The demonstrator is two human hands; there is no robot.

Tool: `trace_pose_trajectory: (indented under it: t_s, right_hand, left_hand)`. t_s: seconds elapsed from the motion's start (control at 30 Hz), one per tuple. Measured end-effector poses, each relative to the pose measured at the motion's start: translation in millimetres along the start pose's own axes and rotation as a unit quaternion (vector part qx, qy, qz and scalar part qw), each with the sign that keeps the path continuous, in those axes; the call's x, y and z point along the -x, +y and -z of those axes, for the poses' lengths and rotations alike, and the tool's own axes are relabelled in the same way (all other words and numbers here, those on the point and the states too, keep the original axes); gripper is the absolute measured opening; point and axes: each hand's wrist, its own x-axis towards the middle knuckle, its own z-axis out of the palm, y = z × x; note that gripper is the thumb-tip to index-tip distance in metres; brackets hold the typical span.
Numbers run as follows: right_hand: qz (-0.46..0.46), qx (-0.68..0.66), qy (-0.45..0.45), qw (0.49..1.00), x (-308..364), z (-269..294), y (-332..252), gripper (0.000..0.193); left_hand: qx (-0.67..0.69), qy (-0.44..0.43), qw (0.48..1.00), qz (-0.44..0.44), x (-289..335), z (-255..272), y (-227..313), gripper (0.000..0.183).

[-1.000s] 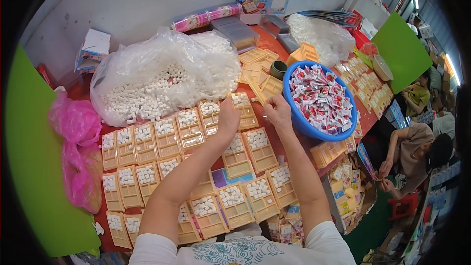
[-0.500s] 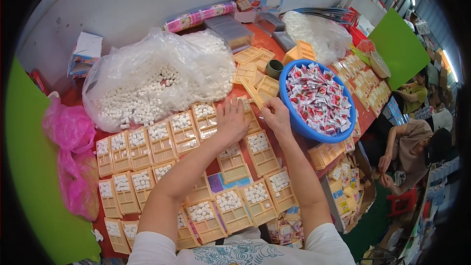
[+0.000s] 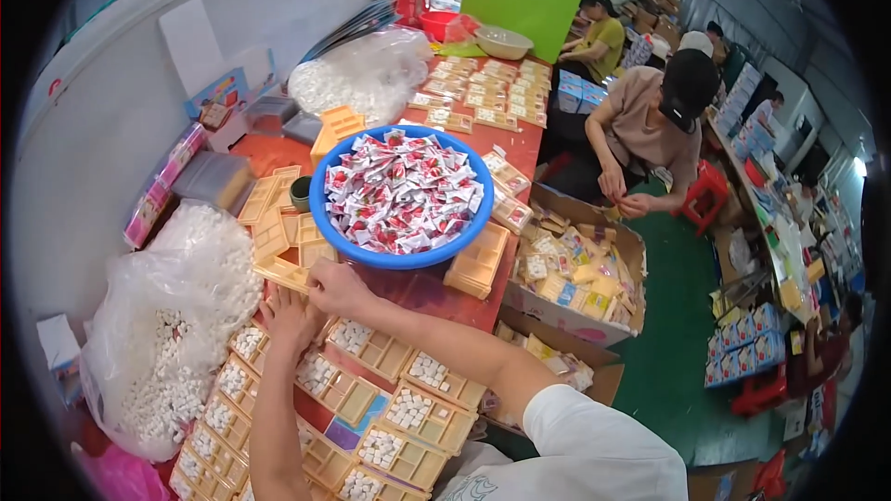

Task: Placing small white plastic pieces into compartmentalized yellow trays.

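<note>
My left hand (image 3: 291, 320) lies over the far end of the tray rows, palm down with its fingers spread. Right beside it is my right hand (image 3: 336, 289), fingers curled together against the end of an empty yellow tray (image 3: 281, 271); what they pinch, if anything, is hidden. Around my forearms stand rows of compartment trays (image 3: 364, 345), each with small white cubes in one section. Just beyond my right hand sits a blue basin (image 3: 320, 223) heaped with small red-and-white sachets (image 3: 404, 190).
A clear bag of white cubes (image 3: 176, 334) lies on the left. Empty trays (image 3: 271, 232) and a dark green cup (image 3: 300, 193) stand behind my hands. Cartons of packed pieces (image 3: 580, 283) stand at the right; a co-worker (image 3: 650, 121) sits beyond them.
My view has swung to the right, showing more of the room and co-workers. My hands remain close together by the empty tray, the left still spread and the right still curled.
</note>
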Motion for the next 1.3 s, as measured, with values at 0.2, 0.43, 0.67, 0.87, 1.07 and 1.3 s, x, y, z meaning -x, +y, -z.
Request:
trace_pose_trajectory:
  t_s: [0.2, 0.43, 0.67, 0.87, 1.07, 1.3]
  right_hand:
    - [-0.003, 0.006, 0.0, 1.0, 1, -1, -5, 0.011]
    - [0.01, 0.019, -0.002, 1.0, 10, 2, -20, 0.009]
    - [0.057, 0.067, 0.044, 0.995, 25, 0, -25, 0.013]
    - [0.248, 0.122, -0.021, 0.961, 87, -25, -110, 0.015]
    - [0.287, 0.081, -0.063, 0.952, 147, -28, -134, 0.025]
    - [0.217, 0.049, 0.01, 0.975, 159, 20, -124, 0.013]
  left_hand:
    - [-0.035, 0.05, 0.998, -0.029, 3, -1, -2, 0.071]
    - [0.037, 0.044, 0.998, -0.023, 15, 20, 0, 0.067]
    - [0.737, 0.06, 0.668, -0.082, 88, 55, 18, 0.07]
    - [0.91, 0.054, 0.41, 0.015, 151, 26, -29, 0.024]
    - [0.876, 0.181, 0.446, 0.036, 222, 26, -4, 0.028]
    - [0.848, 0.194, 0.491, 0.052, 286, 30, -1, 0.044]
